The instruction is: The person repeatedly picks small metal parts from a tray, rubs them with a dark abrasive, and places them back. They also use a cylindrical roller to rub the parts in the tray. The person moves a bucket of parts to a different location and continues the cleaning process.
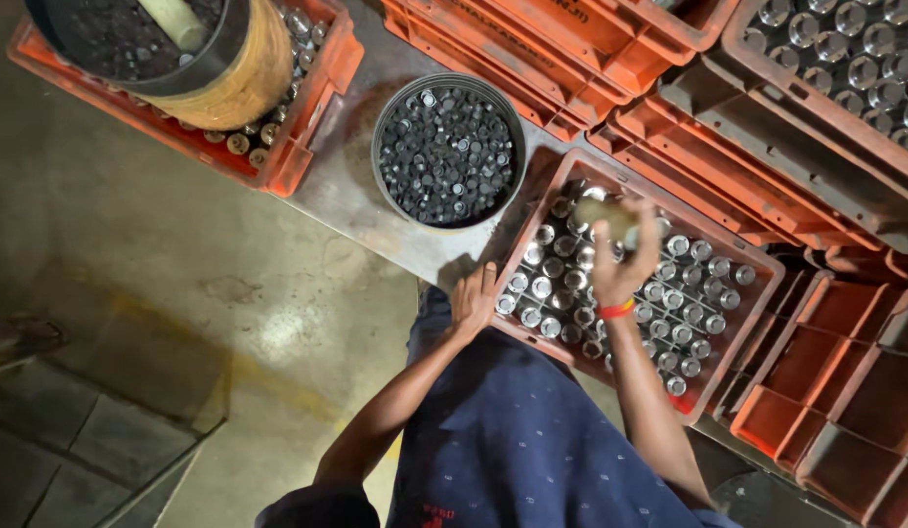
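An orange crate [747, 256] in front of me holds several shiny metal cylinders standing upright in rows. My right hand [625, 262], with a red band at the wrist, is raised over the crate's far left part and is shut on a blurred, pale wooden tool [603, 212]. My left hand [473, 301] rests on the crate's near left corner, fingers curled over the rim, next to the outermost cylinders. A round black tub [447, 152] full of small dark metal pieces stands just beyond the crate on a grey metal surface.
Empty orange crates [562, 44] are stacked at the top and the right [835, 391]. Another crate of shiny cylinders [855, 49] sits at top right. A large drum [195, 64] stands in a crate at top left. Concrete floor [161, 254] lies to the left.
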